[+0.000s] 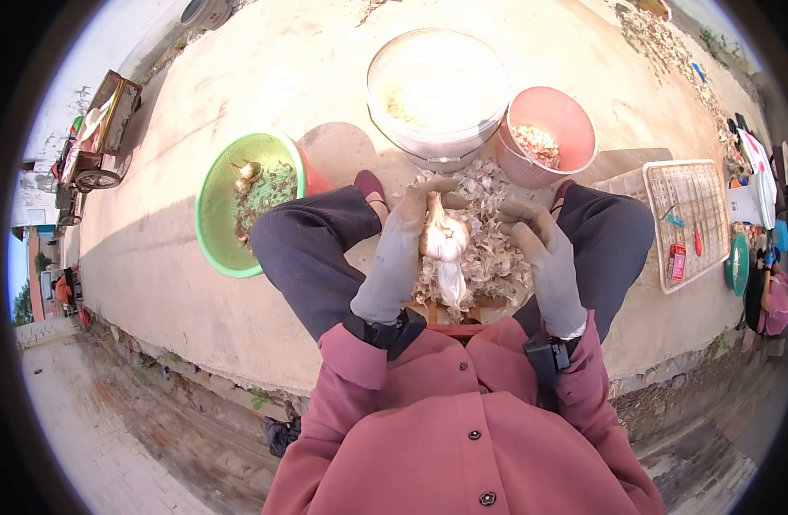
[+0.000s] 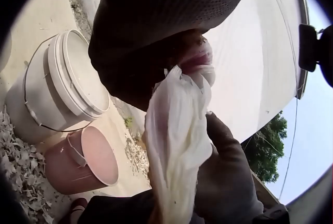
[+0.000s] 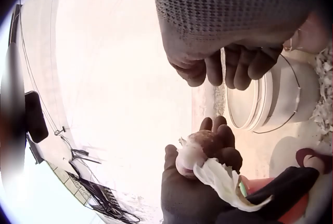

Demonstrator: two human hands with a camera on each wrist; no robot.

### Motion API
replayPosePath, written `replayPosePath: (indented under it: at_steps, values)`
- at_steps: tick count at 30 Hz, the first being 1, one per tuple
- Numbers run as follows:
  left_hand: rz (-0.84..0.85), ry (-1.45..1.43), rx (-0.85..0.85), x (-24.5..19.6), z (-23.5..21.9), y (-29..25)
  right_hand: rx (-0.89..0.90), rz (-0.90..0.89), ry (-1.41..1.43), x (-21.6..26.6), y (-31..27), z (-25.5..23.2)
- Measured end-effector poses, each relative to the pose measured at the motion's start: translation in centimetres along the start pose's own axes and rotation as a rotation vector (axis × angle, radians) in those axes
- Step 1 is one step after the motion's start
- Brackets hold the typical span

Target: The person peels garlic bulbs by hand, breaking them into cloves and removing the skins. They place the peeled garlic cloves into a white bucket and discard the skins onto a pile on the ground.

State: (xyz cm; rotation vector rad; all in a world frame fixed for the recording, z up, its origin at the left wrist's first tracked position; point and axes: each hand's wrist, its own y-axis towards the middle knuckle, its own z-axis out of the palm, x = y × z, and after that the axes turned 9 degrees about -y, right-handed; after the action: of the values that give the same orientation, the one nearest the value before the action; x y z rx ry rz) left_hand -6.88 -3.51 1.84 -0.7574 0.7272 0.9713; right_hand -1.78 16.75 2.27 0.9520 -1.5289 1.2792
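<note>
My gloved left hand (image 1: 401, 253) holds a garlic bulb (image 1: 445, 238) with the fingers round its side. White skin (image 2: 177, 135) hangs loose from the bulb as a long papery flap, and some of the bulb behind it is hidden in the left wrist view. In the right wrist view the garlic sits against the left palm, with brownish and pale pink parts showing. My gloved right hand (image 1: 544, 253) is apart from the bulb, to its right, its fingers bent loosely and nothing in them. Below both hands lies a heap of garlic skins (image 1: 488, 245).
A large white bucket (image 1: 445, 142) and a pink bucket (image 1: 574, 142) holding garlic pieces stand ahead. At the left is a green mesh basket (image 1: 215, 163) with bulbs and debris. A shallow crate (image 1: 698, 197) at the right carries small tools and a red box (image 1: 676, 262).
</note>
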Motion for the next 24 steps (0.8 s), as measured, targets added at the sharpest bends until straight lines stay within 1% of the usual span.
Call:
replayPosePath:
  at_steps: [1, 2, 3, 4, 5, 6, 8, 9, 10, 11, 12, 14, 15, 17, 19, 20, 21, 22, 24]
  values:
    - [0.040, 0.137, 0.068, 0.8, -0.4, 0.5, 0.089, -0.119, -0.103, 1.3, 0.2, 0.3]
    - [0.030, 0.135, 0.079, 1.7, -0.6, 0.3, 0.179, -0.236, -0.208, 2.2, 0.2, 0.7]
    - [0.037, 0.165, 0.129, 1.2, 0.4, -0.3, 0.170, -0.232, -0.210, 2.9, 0.3, 1.0]
    - [0.047, 0.195, 0.177, 0.9, 1.0, -0.5, 0.228, -0.213, -0.285, 3.5, 0.4, 1.5]
    - [0.031, 0.275, 0.265, 0.7, 0.8, -0.6, 0.292, -0.194, -0.359, 3.7, 0.4, 1.7]
    - [0.033, 0.274, 0.260, 0.8, 0.8, -0.8, 0.297, -0.194, -0.361, 3.4, 0.5, 1.7]
    - [-0.030, 0.132, 0.185, 0.8, 0.8, -1.5, 0.407, -0.157, -0.248, 2.4, 0.6, 1.7]
    - [-0.026, 0.193, 0.181, 0.5, 0.8, -1.7, 0.415, -0.156, -0.244, 2.2, 0.4, 1.8]
    - [-0.027, 0.194, 0.176, 0.7, 0.6, -1.9, 0.392, -0.178, -0.303, 2.0, 0.1, 1.9]
    - [-0.064, 0.143, 0.187, 1.1, 0.3, -1.9, 0.364, -0.201, -0.363, 1.9, -0.1, 2.0]
    - [-0.100, 0.092, 0.200, 1.2, 0.2, -1.9, 0.363, -0.202, -0.364, 2.0, -0.3, 2.0]
    - [-0.102, 0.068, 0.181, 1.2, 0.3, -1.9, 0.399, -0.007, -0.162, 2.4, -0.7, 2.0]
    - [-0.117, 0.077, 0.181, 0.8, 0.6, -2.0, 0.400, -0.003, -0.164, 2.2, -0.7, 2.1]
    - [-0.133, 0.084, 0.180, 0.6, 0.7, -2.3, 0.366, -0.081, -0.170, 1.7, -0.8, 2.2]
    - [-0.097, 0.175, 0.282, 0.5, 0.8, -2.1, 0.358, -0.116, -0.134, 1.4, -0.7, 2.0]
    - [-0.096, 0.175, 0.282, 0.3, 0.8, -2.1, 0.351, -0.144, -0.098, 1.2, -0.8, 2.0]
    - [-0.034, 0.246, 0.315, 0.1, 0.7, -2.2, 0.351, -0.140, -0.097, 1.1, -1.0, 2.1]
    - [0.030, 0.319, 0.350, -0.1, 0.7, -2.2, 0.335, -0.173, -0.125, 1.2, -1.0, 2.1]
    - [0.039, 0.318, 0.339, 0.4, 0.4, -2.2, 0.318, -0.207, -0.153, 1.7, -0.8, 2.1]
